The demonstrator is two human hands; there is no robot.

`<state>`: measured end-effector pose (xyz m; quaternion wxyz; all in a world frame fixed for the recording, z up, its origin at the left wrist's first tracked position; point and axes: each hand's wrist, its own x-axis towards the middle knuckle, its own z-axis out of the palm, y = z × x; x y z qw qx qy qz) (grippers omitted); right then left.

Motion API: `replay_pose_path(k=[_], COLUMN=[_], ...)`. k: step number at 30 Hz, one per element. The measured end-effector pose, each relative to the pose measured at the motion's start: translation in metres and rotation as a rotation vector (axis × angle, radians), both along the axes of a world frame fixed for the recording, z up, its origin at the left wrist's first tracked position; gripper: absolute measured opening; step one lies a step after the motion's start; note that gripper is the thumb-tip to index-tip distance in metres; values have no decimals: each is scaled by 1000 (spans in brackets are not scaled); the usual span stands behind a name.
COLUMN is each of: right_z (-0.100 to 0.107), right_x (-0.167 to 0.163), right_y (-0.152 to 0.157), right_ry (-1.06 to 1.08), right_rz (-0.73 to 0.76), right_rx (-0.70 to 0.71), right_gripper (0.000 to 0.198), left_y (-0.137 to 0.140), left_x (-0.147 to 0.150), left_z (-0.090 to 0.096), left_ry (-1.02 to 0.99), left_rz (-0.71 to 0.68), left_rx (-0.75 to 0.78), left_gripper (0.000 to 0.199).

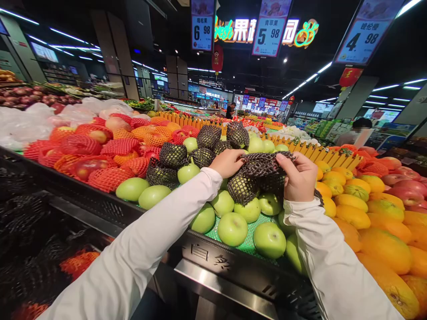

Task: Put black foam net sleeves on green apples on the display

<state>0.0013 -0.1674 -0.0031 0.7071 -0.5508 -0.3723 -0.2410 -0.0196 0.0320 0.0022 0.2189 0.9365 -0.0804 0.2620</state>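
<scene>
A black foam net sleeve is stretched sideways between my two hands, above a heap of green apples. At its left end, my left hand has its fingers closed on the netting. My right hand pinches the other end between thumb and bent fingers. Whether an apple is inside this sleeve, I cannot tell. Just below it sits a netted green apple. Bare green apples lie in front on a green liner, and several apples in black nets are piled behind and to the left.
Fruit in red and orange nets fills the left side, near clear plastic bags. Oranges are heaped at right. A black display edge runs along the front. Price signs hang overhead; a person stands behind the right display.
</scene>
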Motion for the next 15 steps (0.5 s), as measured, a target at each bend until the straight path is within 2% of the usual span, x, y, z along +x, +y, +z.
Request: replay_pose_path(k=[3, 6, 8, 11, 13, 15], right_z=[-1, 1, 2, -2, -8, -16], right_x=[4, 10, 14, 19, 26, 37], right_y=[4, 7, 9, 9, 7, 1], right_ry=[128, 110, 87, 106, 168, 157], right_rz=[95, 37, -26, -92, -118, -191], right_rx=[32, 161, 202, 148, 82, -32], right_gripper=[40, 35, 40, 68, 85, 93], left_y=[3, 7, 8, 8, 8, 9], left_x=[-4, -11, -16, -20, -22, -23], left_z=[5, 10, 12, 12, 13, 13], left_ry=[102, 205, 297, 384, 426, 467], left_rz=[99, 146, 83, -58, -97, -123], left_rx=[45, -21, -29, 77, 137, 155], left_gripper=[30, 67, 81, 80, 88, 96])
